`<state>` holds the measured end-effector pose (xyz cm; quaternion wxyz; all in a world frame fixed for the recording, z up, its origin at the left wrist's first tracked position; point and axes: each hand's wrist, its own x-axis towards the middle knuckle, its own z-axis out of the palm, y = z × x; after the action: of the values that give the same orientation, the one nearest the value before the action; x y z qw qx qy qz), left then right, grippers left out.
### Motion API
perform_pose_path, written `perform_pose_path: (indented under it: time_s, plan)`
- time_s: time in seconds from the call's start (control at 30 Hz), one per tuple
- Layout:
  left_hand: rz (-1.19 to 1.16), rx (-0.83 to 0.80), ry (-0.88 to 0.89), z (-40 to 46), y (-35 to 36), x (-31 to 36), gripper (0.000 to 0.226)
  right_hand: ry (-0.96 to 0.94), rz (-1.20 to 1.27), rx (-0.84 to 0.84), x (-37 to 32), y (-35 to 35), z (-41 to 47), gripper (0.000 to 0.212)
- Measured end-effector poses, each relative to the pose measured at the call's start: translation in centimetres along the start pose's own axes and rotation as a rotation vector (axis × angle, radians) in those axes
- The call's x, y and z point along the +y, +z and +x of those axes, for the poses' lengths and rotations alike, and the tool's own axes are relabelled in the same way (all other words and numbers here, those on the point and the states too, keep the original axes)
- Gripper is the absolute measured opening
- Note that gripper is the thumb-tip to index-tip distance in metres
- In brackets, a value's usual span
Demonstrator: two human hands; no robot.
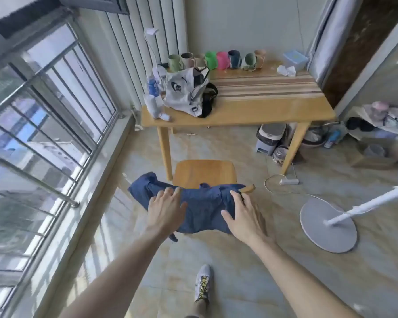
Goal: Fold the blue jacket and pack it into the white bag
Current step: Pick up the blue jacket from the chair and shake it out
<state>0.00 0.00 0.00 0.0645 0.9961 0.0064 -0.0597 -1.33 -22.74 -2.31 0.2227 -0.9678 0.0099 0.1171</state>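
The blue jacket (202,207) hangs draped over the back of a wooden chair (205,172), one sleeve spilling off to the left. My left hand (164,210) lies on the jacket's left part, fingers spread and flat. On its right part rests my right hand (241,216), fingers also apart, touching the cloth near the chair's back rail. Neither hand visibly grips the fabric. The white bag (182,92) with a dark logo stands open on the far left of the wooden table (251,111), beyond the chair.
Several coloured mugs (218,59) line the table's back edge, with a blue box (294,59) and bottles (153,97). A fan's round base (326,226) and a power strip (288,181) lie on the floor to the right. Window bars (44,134) run along the left.
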Motion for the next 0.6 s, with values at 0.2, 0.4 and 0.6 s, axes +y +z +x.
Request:
perform_pose_path:
  time_s: [0.2,0.4,0.6]
  plan:
    - [0.090,-0.280,0.069,8.4,4.1,-1.0,0.040,0.110,-0.201,-0.057,-0.9,2.3,7.9,0.063]
    - [0.157,-0.314,0.184,10.0,5.8,-1.3,0.025,0.054,-0.251,-0.042,0.0,3.1,10.3,0.014]
    - [-0.098,-0.296,0.055,11.4,2.6,0.6,0.020,0.114,0.186,0.038,-0.3,0.0,10.3,0.009]
